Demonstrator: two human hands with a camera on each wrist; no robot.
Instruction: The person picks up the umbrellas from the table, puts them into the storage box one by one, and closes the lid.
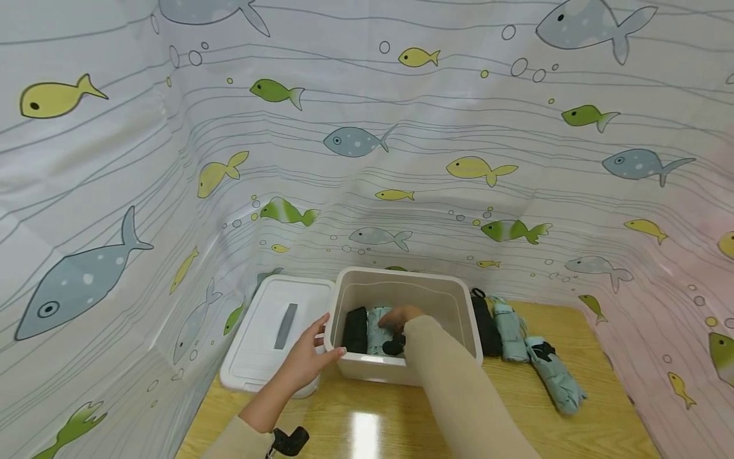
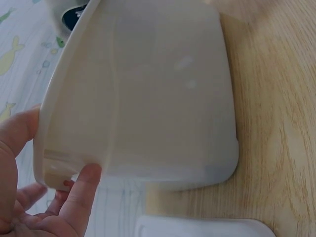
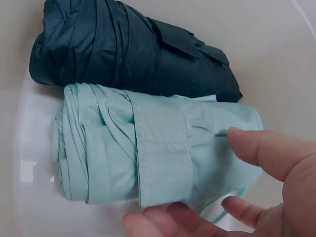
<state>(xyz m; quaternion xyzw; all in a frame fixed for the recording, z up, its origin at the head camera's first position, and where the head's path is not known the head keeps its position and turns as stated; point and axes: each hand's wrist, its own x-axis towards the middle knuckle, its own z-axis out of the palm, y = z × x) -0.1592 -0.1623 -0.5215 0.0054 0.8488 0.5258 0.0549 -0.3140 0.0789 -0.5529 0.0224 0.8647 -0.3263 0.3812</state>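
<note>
In the head view an off-white plastic storage bin (image 1: pixel 378 371) stands uncovered on the table. My left hand (image 1: pixel 306 358) holds the bin's near left corner, its thumb and fingers spread to either side of it; the left wrist view shows the digits against the rim and wall. My right hand (image 3: pixel 291 187) reaches inside, over a light green folded umbrella (image 3: pixel 163 148) lying on the bottom. The thumb touches its fabric, while the other fingers lie loosely along its near edge. A dark folded umbrella (image 3: pixel 133 54) lies right beside it.
The bin's white lid (image 1: pixel 252 338), with a grey handle, lies on the left. To the bin's right are a black folded umbrella (image 1: pixel 486 325) and two light green umbrellas (image 1: pixel 510 331), one slanting toward the front. A fish-patterned sheet (image 1: pixel 367 95) hangs around the wooden table (image 1: pixel 321 421).
</note>
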